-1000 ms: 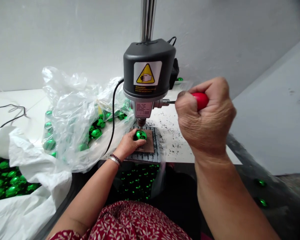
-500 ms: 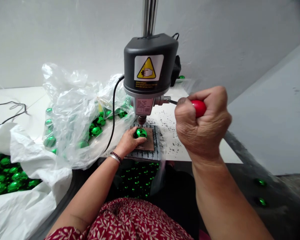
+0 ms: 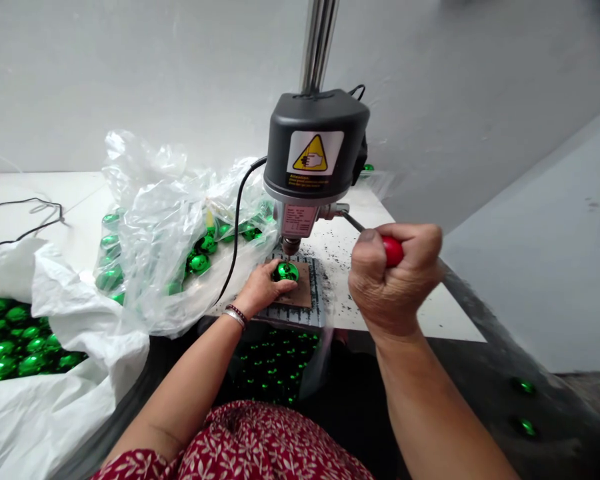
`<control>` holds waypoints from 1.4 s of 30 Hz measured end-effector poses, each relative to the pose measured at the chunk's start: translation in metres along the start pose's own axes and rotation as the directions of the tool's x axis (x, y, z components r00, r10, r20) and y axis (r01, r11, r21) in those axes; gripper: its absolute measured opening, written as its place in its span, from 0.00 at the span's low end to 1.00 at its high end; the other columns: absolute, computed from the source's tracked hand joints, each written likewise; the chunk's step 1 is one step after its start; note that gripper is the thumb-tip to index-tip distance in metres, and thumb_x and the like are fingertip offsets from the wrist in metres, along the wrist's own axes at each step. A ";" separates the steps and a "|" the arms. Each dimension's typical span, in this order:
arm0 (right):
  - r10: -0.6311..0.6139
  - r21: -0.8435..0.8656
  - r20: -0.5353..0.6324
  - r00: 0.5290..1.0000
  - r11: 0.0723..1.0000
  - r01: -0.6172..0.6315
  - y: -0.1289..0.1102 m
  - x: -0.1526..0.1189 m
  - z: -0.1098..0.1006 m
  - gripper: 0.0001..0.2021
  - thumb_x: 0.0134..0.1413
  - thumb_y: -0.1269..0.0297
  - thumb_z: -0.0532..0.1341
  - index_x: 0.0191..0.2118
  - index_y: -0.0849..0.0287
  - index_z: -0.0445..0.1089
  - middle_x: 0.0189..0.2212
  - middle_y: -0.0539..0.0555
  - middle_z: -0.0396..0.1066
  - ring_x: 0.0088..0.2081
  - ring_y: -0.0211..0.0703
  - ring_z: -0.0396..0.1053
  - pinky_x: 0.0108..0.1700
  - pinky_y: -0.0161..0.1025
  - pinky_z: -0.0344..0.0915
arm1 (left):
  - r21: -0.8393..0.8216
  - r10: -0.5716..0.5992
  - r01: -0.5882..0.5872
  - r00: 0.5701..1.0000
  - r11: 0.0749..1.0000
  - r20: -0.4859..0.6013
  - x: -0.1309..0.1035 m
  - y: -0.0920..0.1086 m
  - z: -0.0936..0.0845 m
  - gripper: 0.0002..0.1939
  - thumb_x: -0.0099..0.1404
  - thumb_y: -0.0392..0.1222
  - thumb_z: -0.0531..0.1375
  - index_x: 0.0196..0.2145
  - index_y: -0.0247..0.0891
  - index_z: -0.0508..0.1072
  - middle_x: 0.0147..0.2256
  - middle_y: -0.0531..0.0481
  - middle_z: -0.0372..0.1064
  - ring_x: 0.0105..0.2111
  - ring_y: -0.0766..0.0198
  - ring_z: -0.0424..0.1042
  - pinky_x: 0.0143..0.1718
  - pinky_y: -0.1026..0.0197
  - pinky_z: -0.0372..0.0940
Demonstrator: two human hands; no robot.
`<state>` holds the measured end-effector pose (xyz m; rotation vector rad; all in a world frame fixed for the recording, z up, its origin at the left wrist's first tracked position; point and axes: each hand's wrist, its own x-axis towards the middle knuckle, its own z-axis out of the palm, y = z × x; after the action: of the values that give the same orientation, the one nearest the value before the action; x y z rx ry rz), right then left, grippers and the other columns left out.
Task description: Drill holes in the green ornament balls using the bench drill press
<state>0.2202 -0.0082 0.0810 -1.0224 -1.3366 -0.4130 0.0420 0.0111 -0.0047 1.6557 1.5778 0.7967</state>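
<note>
A shiny green ball ornament [image 3: 289,272] rests on a brown board [image 3: 300,293] over the slotted base of a drill press [image 3: 316,143]. My left hand [image 3: 263,288] grips the ball from its left side, thumb at the front and fingers behind. Just above the ball, the drill chuck [image 3: 291,245] points down with a thin bit that appears to meet its top. My right hand [image 3: 396,280] is wrapped round the red knob [image 3: 393,251] of the press's feed lever [image 3: 354,222]. The lever slopes down toward me.
Clear plastic bags [image 3: 155,247] with green balls lie left of the press. A white sack [image 3: 95,320] of more balls stands at the lower left. Dark shavings speckle the white table [image 3: 360,267]. A black cable [image 3: 237,227] hangs beside the press. Two balls [image 3: 527,427] lie on the floor.
My right hand has pulled the lever down, and the chuck has come lower toward the ball. My left hand still holds the ball. The whole view has shifted slightly.
</note>
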 end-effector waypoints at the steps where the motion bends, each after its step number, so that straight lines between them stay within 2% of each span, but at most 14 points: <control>1: -0.014 0.000 -0.009 1.000 1.000 0.014 0.000 -0.002 0.000 0.07 0.63 0.60 0.58 0.34 0.56 0.64 0.24 0.46 0.64 0.24 0.31 0.61 0.29 0.33 0.60 | -0.004 0.003 -0.003 1.000 1.000 0.010 0.001 -0.001 0.001 0.28 0.59 0.43 0.71 0.56 0.36 0.77 0.51 0.41 0.79 0.52 0.51 0.76 0.58 0.53 0.68; 13: -0.064 0.033 -0.004 0.998 0.997 0.064 0.001 -0.022 -0.001 0.11 0.67 0.59 0.55 0.34 0.58 0.63 0.25 0.47 0.66 0.26 0.29 0.65 0.30 0.31 0.61 | -0.023 -0.013 0.013 1.000 1.000 0.006 0.002 0.001 0.001 0.28 0.57 0.41 0.72 0.56 0.37 0.78 0.50 0.44 0.80 0.51 0.53 0.76 0.57 0.53 0.68; 18: -0.002 0.011 -0.014 1.000 1.000 0.003 -0.003 0.020 0.009 0.14 0.66 0.54 0.55 0.35 0.61 0.63 0.26 0.47 0.64 0.26 0.28 0.59 0.29 0.30 0.55 | -0.033 -0.024 0.024 0.999 0.999 0.022 -0.001 0.004 0.003 0.26 0.57 0.43 0.70 0.54 0.36 0.77 0.44 0.47 0.81 0.44 0.56 0.77 0.50 0.57 0.70; 23: 0.186 -0.046 0.131 0.974 0.982 -0.182 -0.006 0.068 0.019 0.14 0.64 0.55 0.56 0.34 0.63 0.63 0.26 0.45 0.59 0.27 0.27 0.54 0.34 0.30 0.55 | 0.002 0.004 -0.004 1.000 1.000 -0.019 -0.021 0.005 -0.004 0.24 0.57 0.44 0.69 0.51 0.38 0.76 0.39 0.51 0.78 0.39 0.58 0.75 0.45 0.58 0.69; 28: 0.246 -0.081 0.177 0.953 0.969 -0.235 -0.010 0.072 0.016 0.15 0.65 0.54 0.56 0.36 0.63 0.64 0.27 0.45 0.60 0.28 0.27 0.55 0.36 0.31 0.55 | -0.044 0.090 -0.082 0.963 0.996 0.252 -0.058 0.001 -0.030 0.30 0.56 0.45 0.72 0.56 0.37 0.76 0.44 0.48 0.79 0.40 0.59 0.75 0.45 0.59 0.70; 30: 0.288 -0.110 0.182 0.940 0.956 -0.272 -0.012 0.072 0.014 0.13 0.64 0.56 0.58 0.36 0.63 0.64 0.26 0.46 0.61 0.28 0.27 0.55 0.36 0.32 0.55 | -0.014 0.096 -0.097 0.950 0.995 0.297 -0.071 -0.001 -0.042 0.36 0.56 0.47 0.73 0.61 0.36 0.74 0.44 0.46 0.80 0.36 0.61 0.75 0.42 0.59 0.71; 32: 0.334 -0.144 0.185 0.924 0.940 -0.310 -0.015 0.073 0.014 0.11 0.61 0.58 0.59 0.34 0.62 0.63 0.26 0.46 0.62 0.28 0.27 0.56 0.36 0.34 0.56 | 0.037 0.132 -0.141 0.972 0.989 0.195 -0.083 -0.004 -0.056 0.34 0.60 0.49 0.72 0.61 0.35 0.75 0.43 0.45 0.80 0.32 0.63 0.73 0.40 0.60 0.72; 34: 0.354 -0.163 0.187 0.916 0.931 -0.326 -0.016 0.075 0.014 0.11 0.59 0.58 0.59 0.33 0.61 0.63 0.27 0.48 0.63 0.28 0.28 0.57 0.37 0.35 0.57 | 0.127 0.209 -0.197 0.974 0.972 -0.085 -0.092 -0.009 -0.073 0.24 0.66 0.50 0.66 0.57 0.37 0.77 0.43 0.44 0.79 0.31 0.64 0.73 0.41 0.59 0.73; 35: 0.357 -0.168 0.190 0.915 0.930 -0.328 -0.016 0.076 0.014 0.11 0.59 0.57 0.58 0.33 0.61 0.63 0.27 0.49 0.64 0.28 0.29 0.58 0.37 0.36 0.57 | 0.198 0.245 -0.194 0.928 0.961 -0.280 -0.095 -0.013 -0.084 0.21 0.68 0.49 0.64 0.55 0.39 0.78 0.45 0.43 0.79 0.33 0.63 0.74 0.44 0.57 0.73; 36: 0.359 -0.174 0.189 0.914 0.928 -0.328 -0.016 0.075 0.014 0.12 0.58 0.56 0.58 0.33 0.61 0.64 0.28 0.50 0.65 0.29 0.30 0.58 0.37 0.37 0.58 | 0.275 0.266 -0.147 0.842 0.950 -0.469 -0.098 -0.018 -0.096 0.20 0.69 0.49 0.63 0.56 0.40 0.77 0.47 0.42 0.78 0.37 0.60 0.75 0.49 0.54 0.73; 38: 0.367 -0.188 0.181 0.913 0.924 -0.334 -0.014 0.074 0.014 0.13 0.57 0.55 0.57 0.33 0.61 0.64 0.30 0.51 0.66 0.30 0.30 0.58 0.38 0.38 0.58 | 0.371 0.247 0.070 0.629 0.926 -0.737 -0.100 -0.031 -0.123 0.30 0.65 0.50 0.67 0.62 0.40 0.72 0.56 0.36 0.73 0.53 0.50 0.74 0.60 0.45 0.68; 39: 0.374 -0.195 0.175 0.911 0.920 -0.340 -0.013 0.073 0.014 0.13 0.57 0.54 0.57 0.34 0.61 0.65 0.31 0.52 0.66 0.30 0.31 0.58 0.38 0.38 0.57 | 0.378 0.200 0.205 0.579 0.903 -0.790 -0.099 -0.040 -0.137 0.41 0.59 0.51 0.71 0.66 0.40 0.66 0.63 0.32 0.67 0.61 0.42 0.69 0.65 0.40 0.62; 40: 0.380 -0.201 0.171 0.909 0.917 -0.346 -0.011 0.072 0.015 0.14 0.56 0.53 0.57 0.34 0.60 0.65 0.31 0.53 0.67 0.30 0.31 0.58 0.39 0.39 0.57 | 0.358 0.120 0.334 0.563 0.872 -0.818 -0.097 -0.049 -0.153 0.51 0.54 0.53 0.74 0.70 0.40 0.61 0.68 0.29 0.60 0.67 0.36 0.61 0.68 0.35 0.58; 42: 0.387 -0.208 0.174 0.905 0.913 -0.350 -0.008 0.071 0.015 0.15 0.54 0.51 0.57 0.35 0.60 0.67 0.32 0.53 0.67 0.30 0.31 0.58 0.38 0.39 0.56 | 0.268 -0.092 0.533 0.555 0.802 -0.826 -0.090 -0.070 -0.183 0.62 0.51 0.58 0.75 0.74 0.41 0.50 0.72 0.26 0.51 0.72 0.29 0.52 0.68 0.28 0.54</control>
<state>0.2223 0.0201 0.1482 -1.4686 -1.2699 -0.1334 -0.1540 -0.0640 0.0439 1.2635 2.8482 1.0463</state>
